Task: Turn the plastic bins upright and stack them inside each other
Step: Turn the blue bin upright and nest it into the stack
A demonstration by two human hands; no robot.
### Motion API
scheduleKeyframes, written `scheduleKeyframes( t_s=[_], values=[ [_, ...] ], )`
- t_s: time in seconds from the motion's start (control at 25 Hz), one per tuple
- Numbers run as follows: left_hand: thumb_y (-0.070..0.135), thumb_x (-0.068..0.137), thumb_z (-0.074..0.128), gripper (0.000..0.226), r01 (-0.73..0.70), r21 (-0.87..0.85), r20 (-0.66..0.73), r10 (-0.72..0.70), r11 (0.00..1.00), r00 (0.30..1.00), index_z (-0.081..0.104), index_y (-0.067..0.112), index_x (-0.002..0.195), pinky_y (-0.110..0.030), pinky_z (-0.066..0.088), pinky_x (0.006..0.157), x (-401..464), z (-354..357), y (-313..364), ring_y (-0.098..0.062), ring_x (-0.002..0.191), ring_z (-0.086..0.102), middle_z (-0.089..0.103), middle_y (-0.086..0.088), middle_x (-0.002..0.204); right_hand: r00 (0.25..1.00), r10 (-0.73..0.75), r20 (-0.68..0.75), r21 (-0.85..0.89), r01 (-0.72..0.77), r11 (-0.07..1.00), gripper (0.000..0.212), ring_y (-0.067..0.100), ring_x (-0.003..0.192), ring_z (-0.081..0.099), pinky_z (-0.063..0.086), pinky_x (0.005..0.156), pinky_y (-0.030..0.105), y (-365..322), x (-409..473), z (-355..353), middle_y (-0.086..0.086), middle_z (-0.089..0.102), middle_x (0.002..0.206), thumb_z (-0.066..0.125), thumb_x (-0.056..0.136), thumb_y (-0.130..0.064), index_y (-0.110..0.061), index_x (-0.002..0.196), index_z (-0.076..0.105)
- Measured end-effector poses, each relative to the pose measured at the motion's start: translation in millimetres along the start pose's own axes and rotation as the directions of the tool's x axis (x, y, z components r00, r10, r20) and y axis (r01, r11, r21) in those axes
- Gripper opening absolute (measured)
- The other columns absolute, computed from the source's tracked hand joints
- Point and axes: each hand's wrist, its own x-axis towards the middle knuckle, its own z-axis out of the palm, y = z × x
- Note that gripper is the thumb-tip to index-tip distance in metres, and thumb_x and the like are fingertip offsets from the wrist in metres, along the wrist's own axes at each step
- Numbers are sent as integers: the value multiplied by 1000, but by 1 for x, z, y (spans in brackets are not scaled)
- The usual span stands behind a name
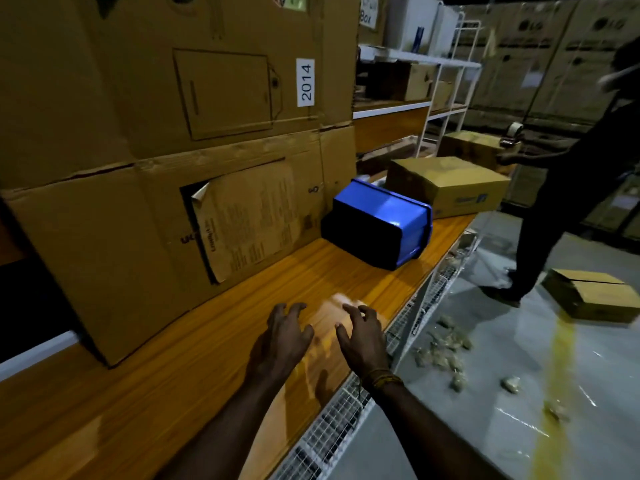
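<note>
A blue plastic bin point(388, 216) lies tipped over on the orange wooden shelf point(214, 341), its dark bottom facing me and its rim toward the back right. Whether more bins nest in it I cannot tell. My left hand point(282, 337) and my right hand point(363, 337) hover side by side above the shelf, well short of the bin. The fingers of both are spread and curled, and both hold nothing.
Large cardboard boxes point(166, 168) wall off the shelf's left side. A smaller carton point(446, 185) sits just behind the bin. A person in dark clothes point(568, 188) stands at the right holding a tape roll. Another box point(592, 294) and scraps lie on the floor.
</note>
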Motion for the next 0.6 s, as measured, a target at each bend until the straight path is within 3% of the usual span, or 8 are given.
scheduleKeyframes(
  t_s=[0.28, 0.48, 0.6],
  values=[
    [27, 91, 58, 50, -117, -39, 64, 119, 992, 991, 46, 25, 139, -38, 41, 96, 92, 40, 38, -34, 136, 34, 32, -12, 149, 986, 90, -142, 6, -90, 996, 45, 35, 122, 48, 44, 97, 52, 32, 93, -17, 12, 39, 142, 51, 94, -42, -25, 136, 47],
    [26, 88, 62, 52, -161, -77, 56, 165, 984, 985, 49, 21, 139, -42, 37, 105, 146, 67, 75, -38, 134, 37, 37, -19, 145, 962, 135, -237, 73, -121, 990, 46, 38, 122, 47, 44, 96, 51, 50, 173, -42, 15, 44, 135, 54, 91, -40, -23, 134, 50],
    [29, 89, 61, 53, -190, -57, 21, 192, 980, 981, 47, 23, 140, -44, 40, 105, 178, 82, 102, -36, 133, 39, 38, -17, 145, 956, 144, -257, 54, -134, 989, 47, 38, 128, 40, 41, 100, 51, 65, 223, -59, 17, 39, 141, 54, 92, -40, -22, 136, 48]
  ],
)
